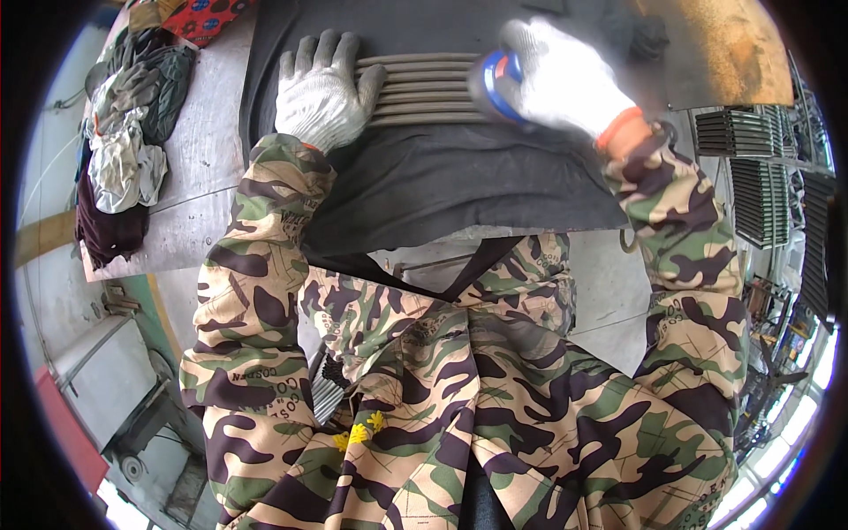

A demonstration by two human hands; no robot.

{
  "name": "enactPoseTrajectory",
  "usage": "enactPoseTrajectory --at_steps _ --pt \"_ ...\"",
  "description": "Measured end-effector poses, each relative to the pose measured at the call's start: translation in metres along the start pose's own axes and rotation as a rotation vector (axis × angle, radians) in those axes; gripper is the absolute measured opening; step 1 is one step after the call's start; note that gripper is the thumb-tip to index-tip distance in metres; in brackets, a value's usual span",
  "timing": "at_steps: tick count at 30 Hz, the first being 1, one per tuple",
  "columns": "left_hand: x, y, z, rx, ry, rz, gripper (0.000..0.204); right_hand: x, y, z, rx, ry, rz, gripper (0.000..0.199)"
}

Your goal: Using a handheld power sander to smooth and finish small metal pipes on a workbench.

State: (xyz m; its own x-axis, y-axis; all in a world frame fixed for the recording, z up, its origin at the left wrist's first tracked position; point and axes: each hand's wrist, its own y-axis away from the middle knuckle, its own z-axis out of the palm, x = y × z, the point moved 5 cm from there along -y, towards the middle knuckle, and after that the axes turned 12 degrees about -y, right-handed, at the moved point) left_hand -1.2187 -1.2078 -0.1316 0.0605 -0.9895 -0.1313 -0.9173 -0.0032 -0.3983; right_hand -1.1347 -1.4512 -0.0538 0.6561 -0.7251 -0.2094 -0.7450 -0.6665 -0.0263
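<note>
On a dark cloth (415,190) lies a row of several parallel grey-brown metal rods (428,88), running left to right. My left hand (325,93), in a white knit glove with grey fingertips, rests flat at their left end, fingers spread and thumb against the rods. Over their right end is my right hand (565,84), gloved in white with an orange cuff and smeared by motion. Its fingers wrap round a blue, round-edged object (502,86) with a small orange-red patch. The exact kind of that object is blurred, and the rods' right ends are hidden.
Crumpled rags (132,159) sit on the grey table (199,194) at the left, beside a red patterned piece (208,18). A brown, worn board (738,53) is at the far right. Stacked dark slatted metal frames (760,199) stand beyond my right arm.
</note>
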Motion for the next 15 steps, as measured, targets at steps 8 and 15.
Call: enactPoseTrajectory --at_steps 8,15 --pt "0.004 0.01 -0.009 0.063 0.05 -0.043 0.058 0.017 0.001 -0.005 -0.015 0.048 0.031 0.042" --pt "-0.002 0.014 0.011 -0.004 0.119 -0.095 0.058 0.027 0.034 -0.046 0.131 -0.376 0.095 0.058"
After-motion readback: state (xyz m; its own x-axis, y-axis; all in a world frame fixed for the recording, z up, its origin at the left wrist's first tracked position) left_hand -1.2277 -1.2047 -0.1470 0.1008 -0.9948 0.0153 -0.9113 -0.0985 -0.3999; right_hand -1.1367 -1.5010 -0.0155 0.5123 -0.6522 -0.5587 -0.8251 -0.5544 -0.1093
